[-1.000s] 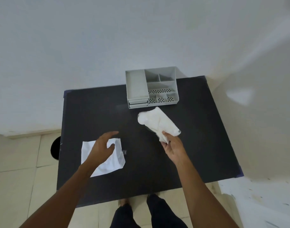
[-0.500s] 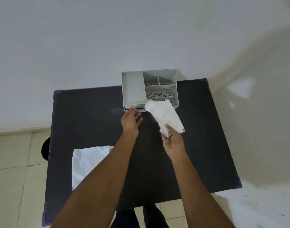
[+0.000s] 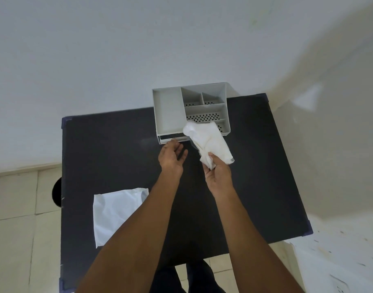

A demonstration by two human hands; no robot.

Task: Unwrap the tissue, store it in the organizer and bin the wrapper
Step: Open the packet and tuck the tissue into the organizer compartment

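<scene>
Two risks imo: right hand (image 3: 218,173) only pinches the crumpled white tissue (image 3: 208,141) by a corner just in front of the grey plastic compartment organizer (image 3: 167,115), so it might snag the rim, while the loosely open left hand (image 3: 170,157) beside the organizer's drawer could nudge it.

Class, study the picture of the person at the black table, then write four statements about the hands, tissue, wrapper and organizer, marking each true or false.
1. The right hand grips the tissue. True.
2. The wrapper lies inside the organizer. False: it lies flat on the black table, near its left edge.
3. The left hand is at the organizer's drawer front. True.
4. The organizer's tall left compartment holds tissue. False: it looks empty.
</scene>
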